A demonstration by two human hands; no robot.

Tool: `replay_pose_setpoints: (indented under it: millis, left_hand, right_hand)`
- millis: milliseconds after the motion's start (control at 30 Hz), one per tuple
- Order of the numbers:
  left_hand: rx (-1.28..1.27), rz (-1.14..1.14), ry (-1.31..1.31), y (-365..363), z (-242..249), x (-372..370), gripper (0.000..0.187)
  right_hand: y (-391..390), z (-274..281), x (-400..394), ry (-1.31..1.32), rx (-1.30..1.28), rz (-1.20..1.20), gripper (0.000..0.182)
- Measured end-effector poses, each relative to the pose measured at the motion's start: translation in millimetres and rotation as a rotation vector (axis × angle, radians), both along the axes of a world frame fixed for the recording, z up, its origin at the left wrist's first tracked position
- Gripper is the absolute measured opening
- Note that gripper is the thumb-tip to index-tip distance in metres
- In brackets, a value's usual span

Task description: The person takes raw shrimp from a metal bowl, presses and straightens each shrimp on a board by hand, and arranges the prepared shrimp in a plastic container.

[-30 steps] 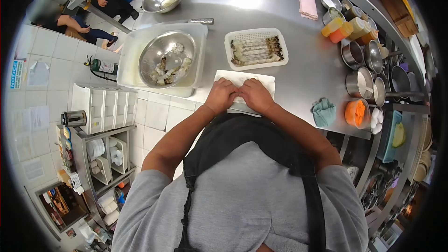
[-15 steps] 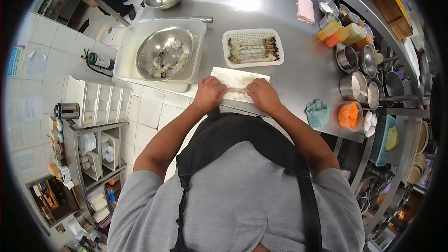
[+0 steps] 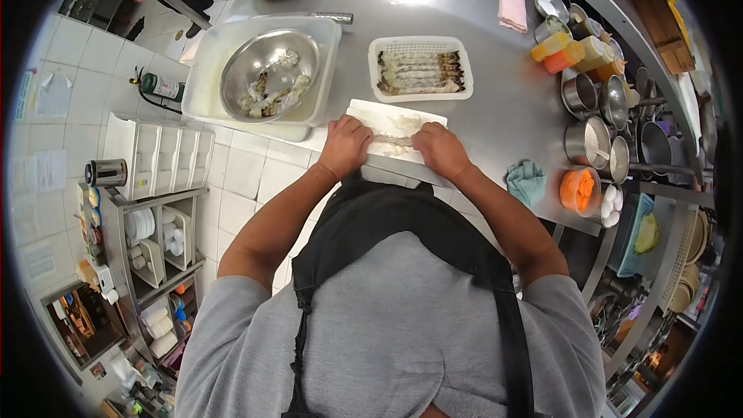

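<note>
From the head camera, both hands press down on a stretched prawn (image 3: 393, 140) lying on a white cutting board (image 3: 402, 120) at the near edge of the steel tabletop (image 3: 495, 101). The left hand (image 3: 344, 147) and right hand (image 3: 439, 149), fingers curled, pinch its two ends. Just beyond sits a white basket (image 3: 422, 70) of prawns.

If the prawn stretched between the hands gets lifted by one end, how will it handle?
The prawn looks long, thin and peeled, so it would probably droop rather than stay straight. Its pale, wet-looking flesh suggests it is slippery. The left hand and right hand each press an end against the white board, which hints it needs support at both ends.
</note>
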State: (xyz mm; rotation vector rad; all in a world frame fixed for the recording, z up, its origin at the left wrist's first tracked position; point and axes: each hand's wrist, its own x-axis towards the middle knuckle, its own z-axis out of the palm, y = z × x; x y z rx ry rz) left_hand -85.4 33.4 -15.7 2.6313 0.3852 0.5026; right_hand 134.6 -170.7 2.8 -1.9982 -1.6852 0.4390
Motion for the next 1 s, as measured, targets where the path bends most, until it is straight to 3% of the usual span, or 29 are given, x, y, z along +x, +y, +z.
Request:
replay_pose_setpoints:
  millis: [467,600,733,833,867,1000]
  left_hand:
    - [0.120,-0.033,0.025,1,13,1,0.008]
    - [0.041,-0.044,0.008,-5,45,4,0.010]
    - [0.072,0.029,-0.112,7,85,51,0.007]
    - [0.170,0.107,-0.122,29,81,109,0.003]
    - [0.193,0.121,-0.023,35,72,122,0.003]
    - [0.222,0.115,0.286,44,53,150,0.009]
  right_hand:
    - [7,14,-11,-0.083,-0.047,-0.049,0.010]
    - [6,43,-3,-0.052,-0.073,-0.053,0.010]
    - [27,80,47,-0.140,-0.066,-0.182,0.010]
    - [64,76,97,-0.212,-0.016,-0.202,0.011]
    - [74,71,107,-0.238,0.014,-0.207,0.012]
    - [96,53,127,-0.328,-0.316,-0.121,0.012]
